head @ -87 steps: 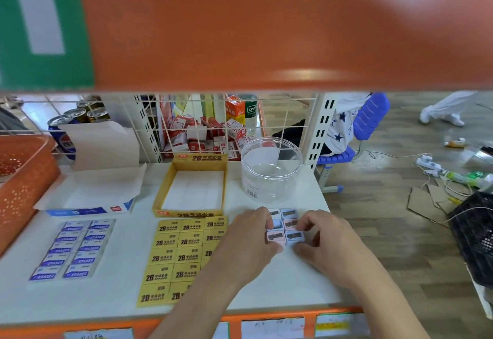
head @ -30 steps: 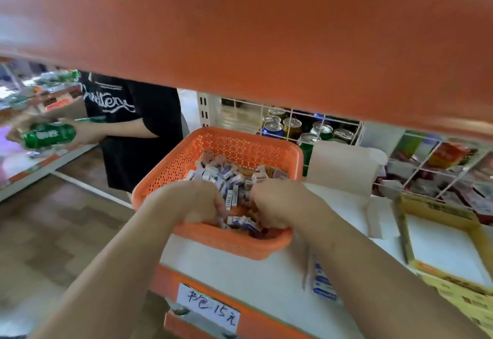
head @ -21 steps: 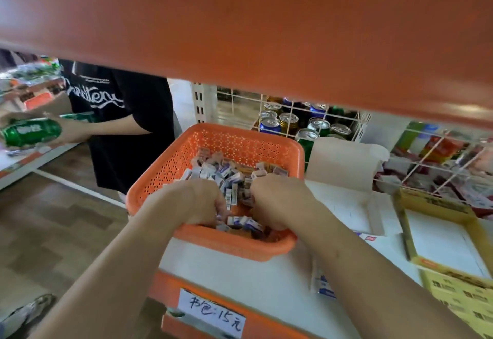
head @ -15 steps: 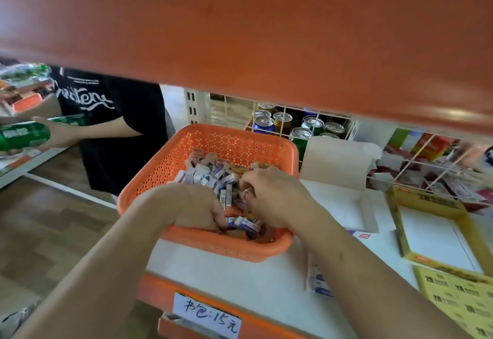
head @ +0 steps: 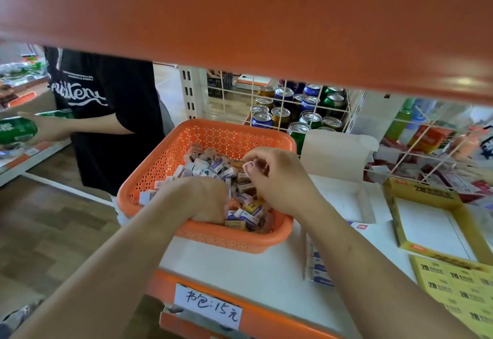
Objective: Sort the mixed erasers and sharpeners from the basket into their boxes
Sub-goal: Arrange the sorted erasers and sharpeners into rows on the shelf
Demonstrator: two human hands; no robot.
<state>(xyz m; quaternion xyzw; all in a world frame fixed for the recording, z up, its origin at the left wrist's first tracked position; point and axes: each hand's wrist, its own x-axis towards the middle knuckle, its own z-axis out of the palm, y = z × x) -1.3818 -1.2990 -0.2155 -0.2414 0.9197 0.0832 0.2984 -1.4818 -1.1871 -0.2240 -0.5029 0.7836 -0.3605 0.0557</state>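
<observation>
The small pale piece (head: pixel 249 170), pinched by my right hand (head: pixel 277 178), hovers just over the pile (head: pixel 213 168) in the orange basket (head: pixel 213 241) — the white box (head: pixel 344 200) lies to the right, nearer that hand. My left hand (head: pixel 202 200) is buried in the pile, fingers hidden — I cannot tell its grip.

White shelf board (head: pixel 240 266), orange front edge, handwritten price label (head: pixel 210 309) stuck on edge. Orange perforated basket (head: pixel 221 237) sits at near left corner, close to front edge. Just right of it, open white box (head: pixel 344 200), lid flap raised at back. Further right, open yellow box (head: pixel 397 221), inside white. Flat rows of yellow erasers (head: pixel 453 285) in front of yellow box. Blue-and-white erasers (head: pixel 317 266) in front of white box, partly hidden.
</observation>
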